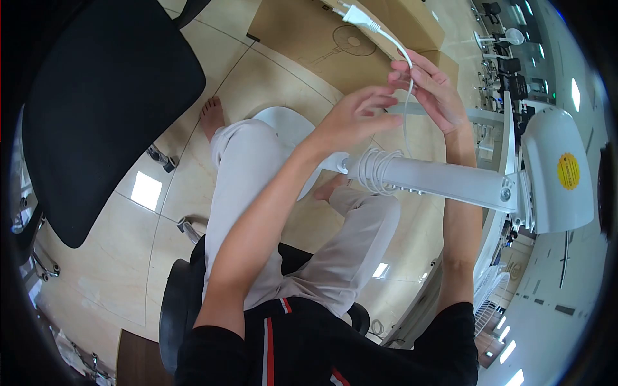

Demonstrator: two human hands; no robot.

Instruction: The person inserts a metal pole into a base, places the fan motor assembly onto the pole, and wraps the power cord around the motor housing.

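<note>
White power cord (pixel 407 109) is seemingly being wound onto the white plastic fan pole (pixel 444 180). The right hand (pixel 434 90) is pinching it while the left hand (pixel 357 117) is hovering open-fingered. The next loop is calling for slack.

White for the cord (pixel 407 116), its plug (pixel 353 13), the fan pole (pixel 444 180) and the motor housing (pixel 553 128), broken only by a round yellow sticker (pixel 568 170). Black on the chair (pixel 103 96). Plain brown on the cardboard box (pixel 302 32), with a thin line drawing. Glossy beige across the floor tiles (pixel 257 83). Pale cream on the trousers (pixel 238 174); black with red-and-white stripes on the garment (pixel 302 341).
</note>
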